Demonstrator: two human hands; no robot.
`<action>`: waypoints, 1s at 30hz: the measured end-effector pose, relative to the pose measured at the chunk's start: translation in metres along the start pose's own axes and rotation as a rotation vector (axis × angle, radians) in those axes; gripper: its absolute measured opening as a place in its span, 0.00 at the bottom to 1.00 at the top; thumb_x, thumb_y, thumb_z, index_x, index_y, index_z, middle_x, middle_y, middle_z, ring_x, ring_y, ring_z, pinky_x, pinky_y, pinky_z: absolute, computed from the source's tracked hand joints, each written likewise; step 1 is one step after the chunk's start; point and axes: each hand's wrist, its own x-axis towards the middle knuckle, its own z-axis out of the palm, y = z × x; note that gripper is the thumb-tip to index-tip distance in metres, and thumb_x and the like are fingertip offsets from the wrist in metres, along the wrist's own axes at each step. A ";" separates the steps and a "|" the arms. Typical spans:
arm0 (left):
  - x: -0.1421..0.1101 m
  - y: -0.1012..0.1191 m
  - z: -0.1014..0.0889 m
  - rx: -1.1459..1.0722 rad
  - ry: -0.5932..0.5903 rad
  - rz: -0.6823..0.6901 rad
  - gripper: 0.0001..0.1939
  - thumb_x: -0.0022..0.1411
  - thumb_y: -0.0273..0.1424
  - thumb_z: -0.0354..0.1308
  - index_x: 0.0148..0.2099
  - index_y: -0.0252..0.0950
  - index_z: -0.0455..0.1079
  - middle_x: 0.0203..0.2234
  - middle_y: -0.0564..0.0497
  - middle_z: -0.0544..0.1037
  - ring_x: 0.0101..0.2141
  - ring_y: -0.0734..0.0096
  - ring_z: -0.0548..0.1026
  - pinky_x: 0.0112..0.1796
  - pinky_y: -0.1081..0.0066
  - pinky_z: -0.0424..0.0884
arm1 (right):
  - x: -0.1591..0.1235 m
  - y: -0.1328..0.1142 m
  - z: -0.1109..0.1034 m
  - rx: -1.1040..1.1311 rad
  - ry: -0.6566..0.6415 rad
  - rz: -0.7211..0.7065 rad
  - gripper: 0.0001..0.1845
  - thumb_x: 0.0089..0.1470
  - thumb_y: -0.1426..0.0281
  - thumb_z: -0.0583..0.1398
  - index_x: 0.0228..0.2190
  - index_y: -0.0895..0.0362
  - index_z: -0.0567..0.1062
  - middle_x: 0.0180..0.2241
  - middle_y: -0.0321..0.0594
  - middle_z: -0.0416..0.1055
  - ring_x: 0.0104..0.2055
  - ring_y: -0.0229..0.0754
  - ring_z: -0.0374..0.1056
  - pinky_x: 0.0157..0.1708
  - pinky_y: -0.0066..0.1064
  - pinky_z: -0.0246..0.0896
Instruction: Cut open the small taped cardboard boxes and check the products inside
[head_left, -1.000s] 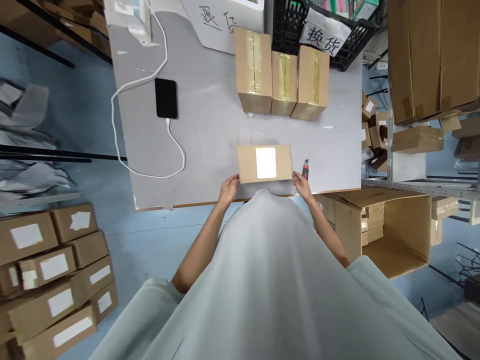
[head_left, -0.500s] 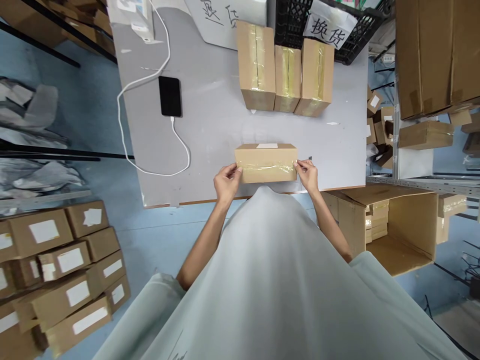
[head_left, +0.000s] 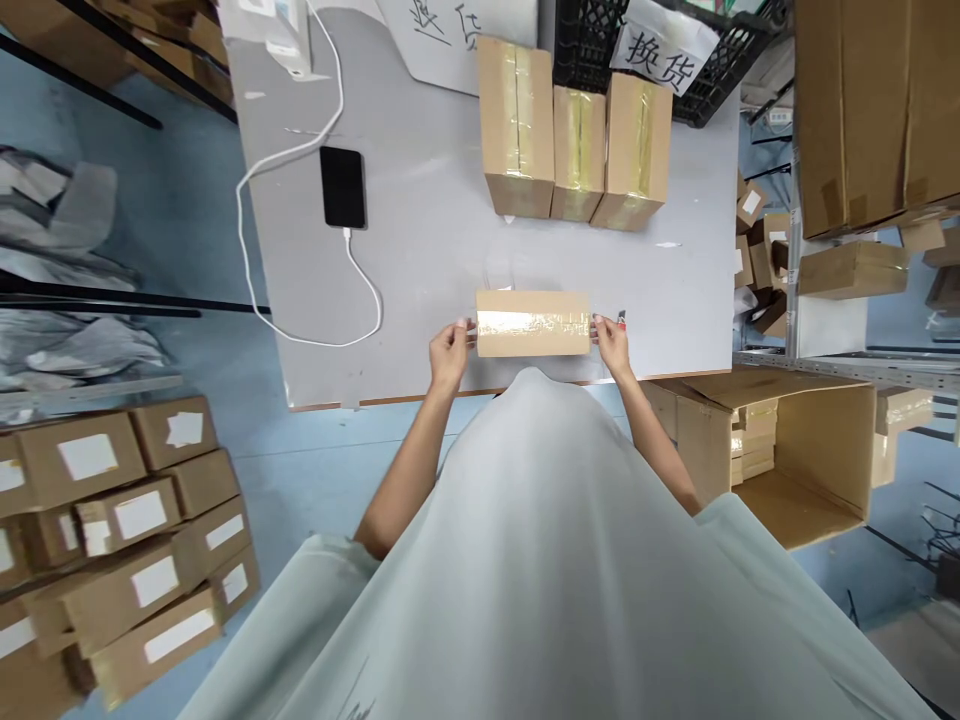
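A small cardboard box (head_left: 533,345) lies lengthwise near the table's front edge, its face with a shiny strip of clear tape turned up. At the box's left end is my left hand (head_left: 448,354), its thumb and fingers closed at that end. My right hand (head_left: 613,346) grips the opposite end in the same way. By the right fingertips shows a small red and dark object (head_left: 621,319), too small to name.
Three taped boxes (head_left: 579,150) stand at the back of the grey table (head_left: 420,240), beside a black crate (head_left: 581,45). A phone (head_left: 343,188) on a white cable lies left. Stacked boxes (head_left: 139,520) and a large open carton (head_left: 825,440) flank me.
The box has turned between my hands, so its taped face points more upward and the white label on its other face is out of sight. Both hands have shifted slightly.
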 end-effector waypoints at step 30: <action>-0.040 -0.010 -0.009 0.048 -0.267 0.051 0.36 0.65 0.57 0.72 0.63 0.34 0.83 0.61 0.36 0.87 0.60 0.44 0.85 0.64 0.51 0.80 | -0.038 -0.011 0.012 0.262 -0.167 -0.018 0.44 0.60 0.36 0.70 0.63 0.55 0.85 0.64 0.51 0.83 0.65 0.59 0.81 0.73 0.55 0.74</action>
